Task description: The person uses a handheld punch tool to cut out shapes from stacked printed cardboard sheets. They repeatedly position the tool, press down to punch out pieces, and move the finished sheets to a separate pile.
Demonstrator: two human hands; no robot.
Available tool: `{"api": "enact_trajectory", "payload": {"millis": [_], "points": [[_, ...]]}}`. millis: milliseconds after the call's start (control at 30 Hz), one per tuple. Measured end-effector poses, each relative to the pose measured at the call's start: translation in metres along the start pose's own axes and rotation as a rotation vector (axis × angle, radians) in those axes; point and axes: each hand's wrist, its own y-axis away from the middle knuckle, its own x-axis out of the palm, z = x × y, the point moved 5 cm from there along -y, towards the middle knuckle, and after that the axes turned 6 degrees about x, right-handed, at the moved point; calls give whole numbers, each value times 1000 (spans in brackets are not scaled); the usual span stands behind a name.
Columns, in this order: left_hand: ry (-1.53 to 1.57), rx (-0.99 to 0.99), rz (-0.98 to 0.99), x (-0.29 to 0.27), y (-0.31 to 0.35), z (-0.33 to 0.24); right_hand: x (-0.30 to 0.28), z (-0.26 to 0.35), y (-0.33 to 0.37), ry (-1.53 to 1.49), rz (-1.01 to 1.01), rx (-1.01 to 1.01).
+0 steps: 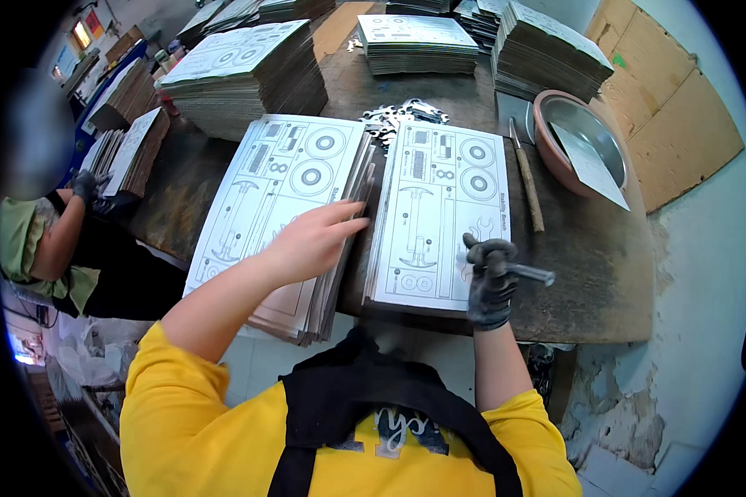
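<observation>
Item: left stack of printed boards (pixel 261 178), on the desk (pixel 593 282), layers uneven along its right side. My bare left fingers (pixel 346 209) lie across that side, extended and slightly parted, gripping nothing visible; contact I cannot tell. Item: right stack of printed boards (pixel 443 203), squarer, just beside the first, a narrow gap between. My gloved right fingers (pixel 491 255), over its near right corner, are closed round a grey tool (pixel 539 274), its end sticking out rightward. Edges: the left stack appears to overhang the desk's near edge; the right stack's near end lies close to it. Room: bare desk right of the right stack, bounded farther off by a brown-handled tool (pixel 529 186) and a pink basin (pixel 553 161). Beyond the gap: heaped wrench-shaped pieces (pixel 402 118).
</observation>
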Motion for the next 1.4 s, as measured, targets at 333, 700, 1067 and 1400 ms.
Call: {"api": "enact_trajectory", "payload": {"millis": [333,700,1067,1400], "points": [[-60,-86,-163,121,-160,46,0,-12,-7,294,320,210],[-78,-126,-230,131,-161,56,11,-58,-105,23,45,-3],[-151,-179,-174,137,-163,56,11,-49,-10,182,231,410],[-224,-210,-54,134,-166,48,13,3,69,504,317,-104]]}}
